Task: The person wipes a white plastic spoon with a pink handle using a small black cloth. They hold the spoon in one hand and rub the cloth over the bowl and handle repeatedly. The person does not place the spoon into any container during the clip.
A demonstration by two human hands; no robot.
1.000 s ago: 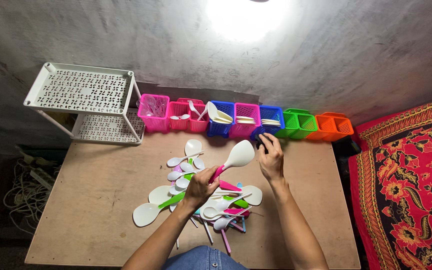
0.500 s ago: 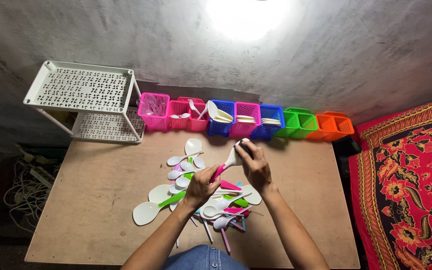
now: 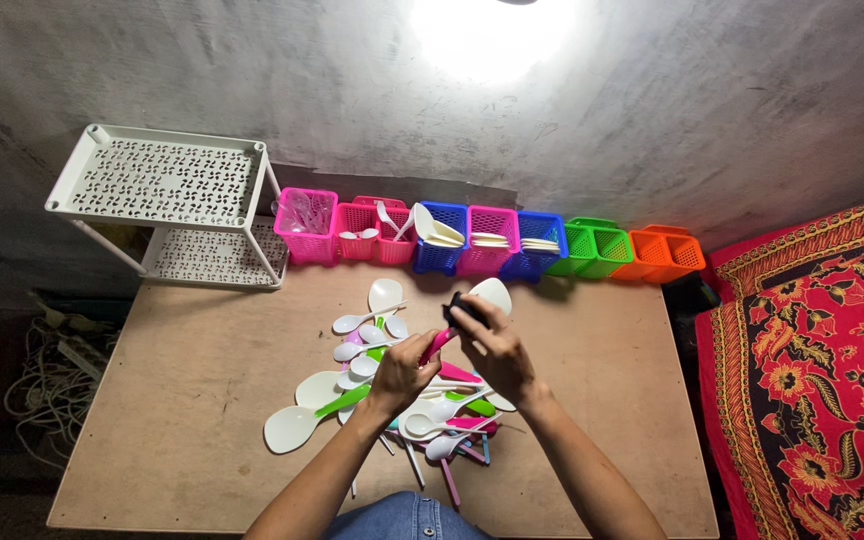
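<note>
My left hand [image 3: 400, 372] grips the pink handle of a white rice paddle [image 3: 493, 293], held up over the wooden table [image 3: 192, 390]. My right hand [image 3: 493, 345] holds a small black object [image 3: 457, 308] against the paddle's neck. Below both hands lies a pile of white spoons and paddles [image 3: 377, 390] with pink, green and blue handles. A row of coloured baskets [image 3: 492, 242] stands along the table's far edge; several hold white utensils.
A white perforated two-tier rack [image 3: 167, 200] stands at the table's back left. Cables [image 3: 47, 375] lie on the floor to the left. A red patterned cloth [image 3: 822, 380] lies to the right. A bright lamp glares on the grey wall.
My right hand came back from the blue basket with the black object and pressed it to the paddle, sliding it down toward the handle. My left hand kept holding the paddle.
</note>
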